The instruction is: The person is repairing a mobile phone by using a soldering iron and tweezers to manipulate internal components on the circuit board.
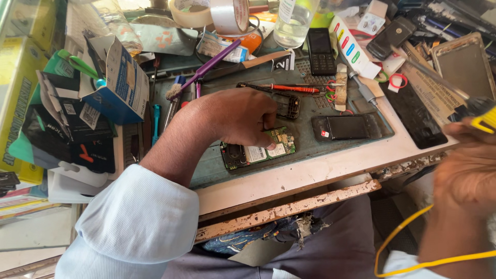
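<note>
My left hand (240,116) rests on the grey work mat (310,144), fingertips pressing down on a green phone circuit board (258,151). My right hand (462,173) is at the right edge, blurred, gripping a long tool with a yellow and black handle (483,116) and a thin metal shaft (429,75) pointing up-left over the table. A yellow cord (413,263) loops below that hand. A black phone frame (288,105) lies just beyond my left fingers.
A black phone body (343,126) lies right of the board; a red-handled screwdriver (294,89), a purple-handled tool (212,64), a keypad phone (320,50), tape rolls (230,14), a plastic bottle (292,20) and a blue carton (116,77) crowd the table. A dark glass panel (416,119) sits right.
</note>
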`<state>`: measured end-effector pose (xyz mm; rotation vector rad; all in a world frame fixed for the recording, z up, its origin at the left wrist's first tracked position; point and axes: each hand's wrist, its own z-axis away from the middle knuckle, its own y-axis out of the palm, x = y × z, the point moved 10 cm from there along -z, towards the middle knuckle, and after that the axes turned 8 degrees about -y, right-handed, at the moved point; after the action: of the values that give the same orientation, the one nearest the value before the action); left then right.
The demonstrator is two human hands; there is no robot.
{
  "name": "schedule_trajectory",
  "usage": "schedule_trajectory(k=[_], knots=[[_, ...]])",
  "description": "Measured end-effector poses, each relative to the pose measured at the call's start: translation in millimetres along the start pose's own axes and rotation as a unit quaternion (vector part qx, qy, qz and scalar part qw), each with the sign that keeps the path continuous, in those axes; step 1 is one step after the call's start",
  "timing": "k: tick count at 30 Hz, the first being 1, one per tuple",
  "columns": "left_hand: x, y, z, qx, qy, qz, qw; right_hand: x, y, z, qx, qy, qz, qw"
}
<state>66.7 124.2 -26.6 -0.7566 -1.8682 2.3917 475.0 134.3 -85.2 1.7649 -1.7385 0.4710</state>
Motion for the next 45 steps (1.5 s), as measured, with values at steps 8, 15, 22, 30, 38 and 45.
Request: schedule_trajectory(k=[8,15,22,30,38,45], knots=[[-0.6,-0.4,0.2,-0.004,-0.004,-0.008,1.0,42.2,108.7,20.0,0.03,-0.035,-0.011,0.999],[-1.3,-0.8,-2.3,-0.025,0.009,0.01,1.0,46.0,124.3,14.2,0.051,-0.029,-0.113,0.992],[-2.1,-0.9,-1.0,-0.022,0.016,0.01,1.0,27.7,124.7,9.4,0.058,0.008,-0.141,0.988],[1.9,0.7,2.0,0.005,-0.016,0.001,1.0,34.2,148.9,17.5,0.153,0.034,-0.111,0.981],[0.4,0.2,2.6,0.008,-0.02,0.006,1.0,42.5,139.9,4.5,0.103,-0.003,-0.15,0.983],[-1.1,-1.1,3.6,0.01,-0.012,0.011,1.0,40.6,134.3,15.4,0.106,0.004,-0.116,0.988]])
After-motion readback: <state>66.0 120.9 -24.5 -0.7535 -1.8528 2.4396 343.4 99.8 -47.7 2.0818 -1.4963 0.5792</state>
